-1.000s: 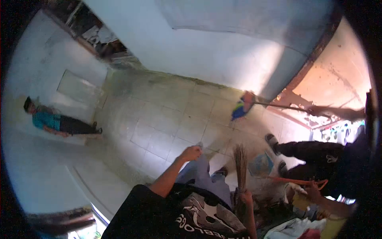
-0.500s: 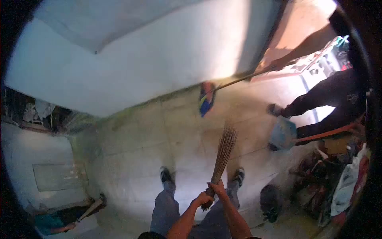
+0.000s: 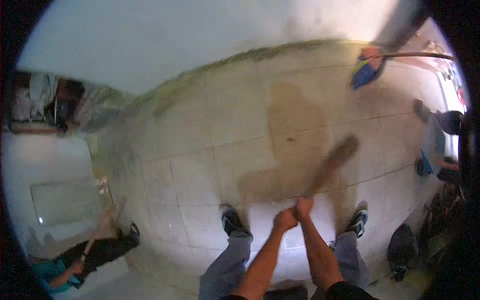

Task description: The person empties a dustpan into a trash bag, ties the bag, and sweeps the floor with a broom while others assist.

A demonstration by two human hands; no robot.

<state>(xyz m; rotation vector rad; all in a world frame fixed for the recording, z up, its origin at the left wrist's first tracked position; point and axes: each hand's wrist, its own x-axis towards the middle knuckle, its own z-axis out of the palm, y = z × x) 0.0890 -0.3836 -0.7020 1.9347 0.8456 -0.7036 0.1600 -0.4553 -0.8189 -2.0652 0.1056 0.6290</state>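
Observation:
A stick broom (image 3: 334, 162), a bundle of thin twigs smeared by motion, slants up and to the right over the tiled floor (image 3: 240, 170). My right hand (image 3: 304, 207) is closed around its lower end. Just below and to the left, my left hand (image 3: 285, 220) is closed too, close against the right one, at the broom's bound end. The broom's tip is above the floor or on it; I cannot tell which. My shoes stand apart on either side of my hands.
At upper right, a blue and orange broom head (image 3: 367, 69) on a long stick is by the wall. A light-blue dustpan (image 3: 434, 140) stands at right near a person's feet. At lower left another person holds a broom (image 3: 95, 237). A dark round object (image 3: 402, 247) lies right.
The view has turned, so the floor and other people appear shifted. My broom has swung from nearly upright to a rightward slant, both hands still around it.

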